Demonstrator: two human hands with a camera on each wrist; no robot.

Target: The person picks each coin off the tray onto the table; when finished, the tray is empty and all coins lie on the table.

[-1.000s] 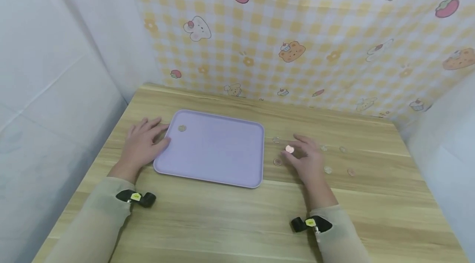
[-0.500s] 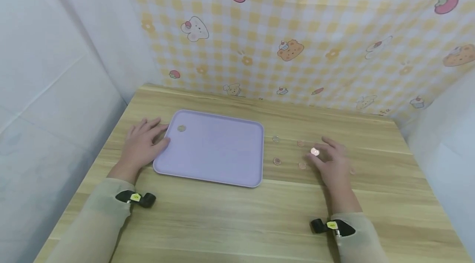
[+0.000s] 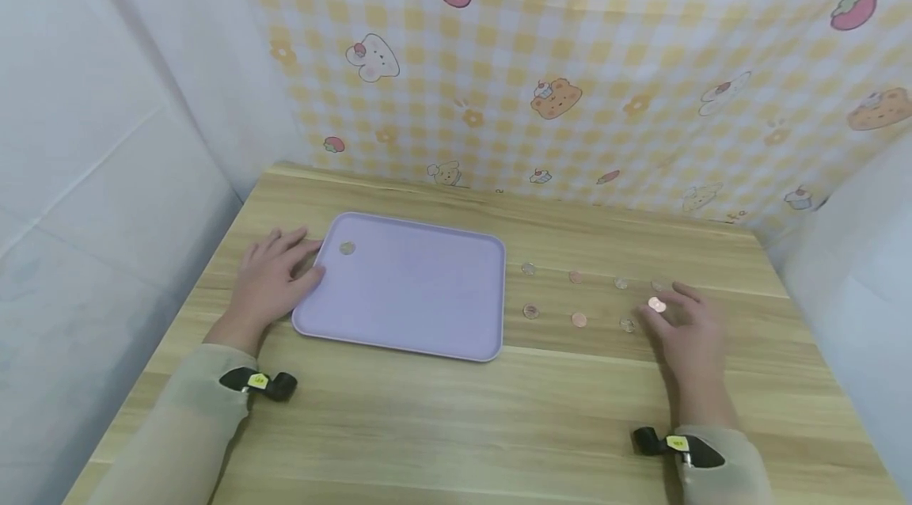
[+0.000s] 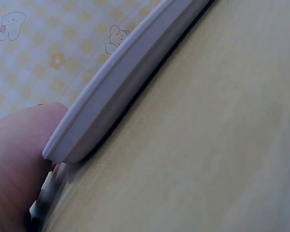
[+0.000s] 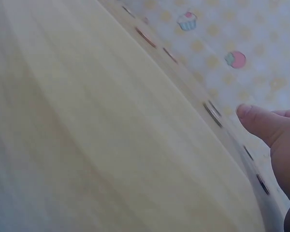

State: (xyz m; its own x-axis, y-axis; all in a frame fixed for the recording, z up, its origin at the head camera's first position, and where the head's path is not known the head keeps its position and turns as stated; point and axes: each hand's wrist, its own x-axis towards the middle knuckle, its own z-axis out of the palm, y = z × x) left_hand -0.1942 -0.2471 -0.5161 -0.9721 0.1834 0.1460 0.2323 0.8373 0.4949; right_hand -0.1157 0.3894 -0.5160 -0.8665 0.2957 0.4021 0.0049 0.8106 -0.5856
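A shallow lilac tray (image 3: 413,291) lies left of the table's middle, holding one coin (image 3: 347,248) near its far left corner. My left hand (image 3: 274,275) rests at the tray's left edge, thumb on the rim; its thumb (image 4: 24,140) also shows in the left wrist view. To the right of the tray, silver and copper coins lie flat in two rows. Above their right end hovers my right hand (image 3: 687,331), thumb and index finger curved loosely. A bright patch shows at its fingertips. In the right wrist view the thumb (image 5: 258,123) has no visible coin against it.
The wooden table (image 3: 442,426) runs back to a yellow checked cloth (image 3: 484,93) with cartoon prints. A pale wall (image 3: 107,133) borders the left side. Coins such as a copper one (image 3: 579,320) and a silver one (image 3: 529,269) lie right of the tray.
My right hand has moved right along the coin rows, uncovering coins at the left and covering one at the far right. The left hand and the tray have stayed in place.
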